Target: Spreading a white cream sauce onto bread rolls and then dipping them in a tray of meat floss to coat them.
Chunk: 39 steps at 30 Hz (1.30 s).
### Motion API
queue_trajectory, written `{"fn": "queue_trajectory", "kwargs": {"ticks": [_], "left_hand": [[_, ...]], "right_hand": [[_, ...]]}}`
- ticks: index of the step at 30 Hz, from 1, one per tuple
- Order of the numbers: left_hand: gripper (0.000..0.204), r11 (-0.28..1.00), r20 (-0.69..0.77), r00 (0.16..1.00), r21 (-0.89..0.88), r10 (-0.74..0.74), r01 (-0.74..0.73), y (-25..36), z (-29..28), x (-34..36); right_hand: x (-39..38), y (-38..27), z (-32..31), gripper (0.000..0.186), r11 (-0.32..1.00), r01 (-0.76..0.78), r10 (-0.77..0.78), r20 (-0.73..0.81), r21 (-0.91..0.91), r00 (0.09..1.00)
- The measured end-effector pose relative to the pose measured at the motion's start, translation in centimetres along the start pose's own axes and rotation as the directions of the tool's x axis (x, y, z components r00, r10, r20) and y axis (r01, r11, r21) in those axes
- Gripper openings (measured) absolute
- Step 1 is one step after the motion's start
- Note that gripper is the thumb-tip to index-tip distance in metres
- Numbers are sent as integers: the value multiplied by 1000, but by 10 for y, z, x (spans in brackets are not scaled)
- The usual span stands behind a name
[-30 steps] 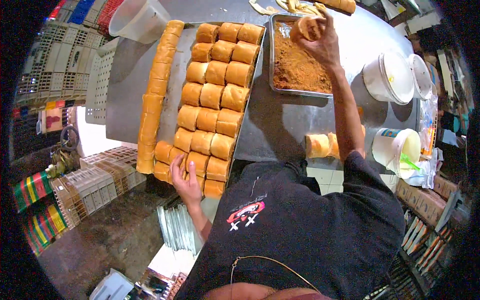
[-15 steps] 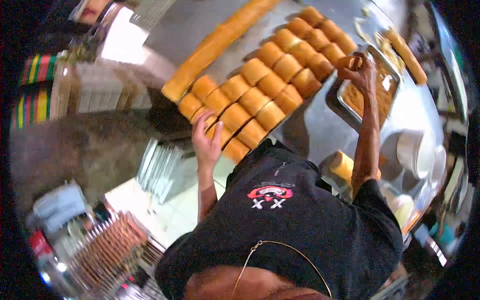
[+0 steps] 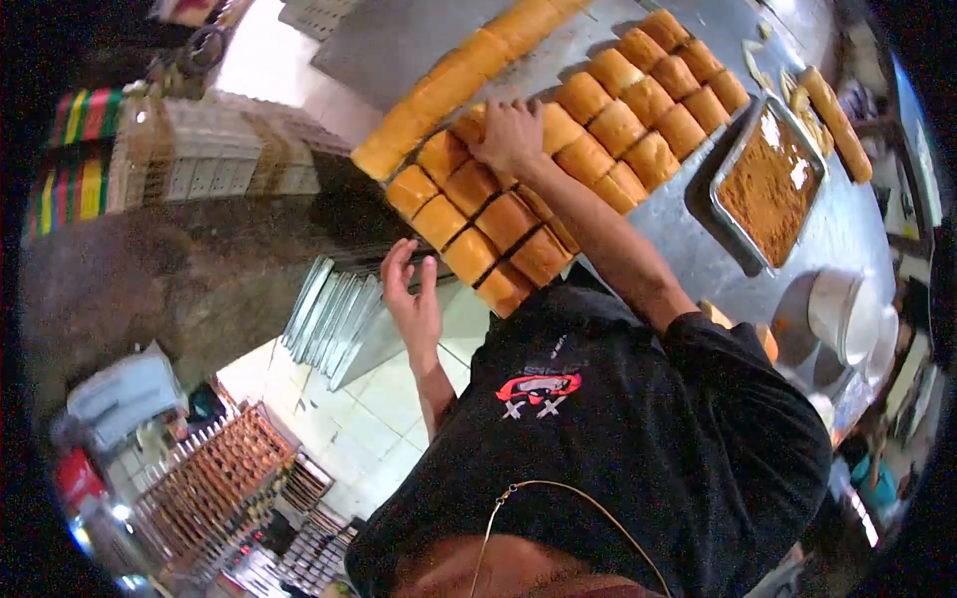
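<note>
Short cylindrical cut pieces of golden-brown roll (image 3: 618,127) lie in close rows on a metal table. My right hand (image 3: 513,138) reaches across them, fingers curled over a roll piece (image 3: 469,124) at the far end of a row; my palm hides part of the grip. Under my right forearm, pieces of the same row look tilted against their neighbours. My left hand (image 3: 411,304) is open and holds nothing, fingers bent and apart, just off the near left corner of the rows. Beyond the pieces lies a long uncut roll (image 3: 454,88).
A metal tray of brown crumbs (image 3: 768,189) sits to the right, with a thin long roll (image 3: 837,125) past it. White tubs (image 3: 842,314) stand near the right edge. Below the table at left are stacked metal sheets (image 3: 324,314) and a loaded rack (image 3: 214,478).
My right hand has moved left from the crumb tray onto the roll pieces. My left hand has come off the pieces. One row in the middle now looks tilted.
</note>
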<state>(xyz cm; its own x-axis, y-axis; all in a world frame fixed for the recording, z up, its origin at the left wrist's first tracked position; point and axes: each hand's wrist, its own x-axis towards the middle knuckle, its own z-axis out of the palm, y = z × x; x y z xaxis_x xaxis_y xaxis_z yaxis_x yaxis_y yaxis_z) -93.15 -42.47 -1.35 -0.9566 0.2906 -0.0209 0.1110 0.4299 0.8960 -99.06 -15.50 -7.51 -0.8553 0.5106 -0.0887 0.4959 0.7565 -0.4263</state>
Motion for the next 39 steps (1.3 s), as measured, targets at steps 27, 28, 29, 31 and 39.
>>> {"fn": "queue_trajectory", "kwargs": {"ticks": [27, 28, 29, 31, 39], "left_hand": [[31, 931, 476, 823, 24, 309, -364, 82, 120, 22], [31, 928, 483, 820, 38, 308, -371, 86, 122, 18], [32, 924, 482, 822, 61, 303, -376, 90, 120, 15], [32, 937, 467, 837, 49, 284, -345, 85, 120, 10], [33, 955, 449, 868, 92, 213, -282, 88, 119, -3]], "right_hand": [[-237, 333, -180, 64, 827, -131, 521, -657, 547, 544], [-224, 362, -171, 73, 817, -56, 525, -701, 574, 483], [-214, 388, -160, 73, 818, -36, 515, -703, 574, 490], [-207, 426, -136, 91, 839, -349, 538, -537, 418, 650], [-188, 426, -126, 91, 871, -301, 485, -576, 388, 658]]}}
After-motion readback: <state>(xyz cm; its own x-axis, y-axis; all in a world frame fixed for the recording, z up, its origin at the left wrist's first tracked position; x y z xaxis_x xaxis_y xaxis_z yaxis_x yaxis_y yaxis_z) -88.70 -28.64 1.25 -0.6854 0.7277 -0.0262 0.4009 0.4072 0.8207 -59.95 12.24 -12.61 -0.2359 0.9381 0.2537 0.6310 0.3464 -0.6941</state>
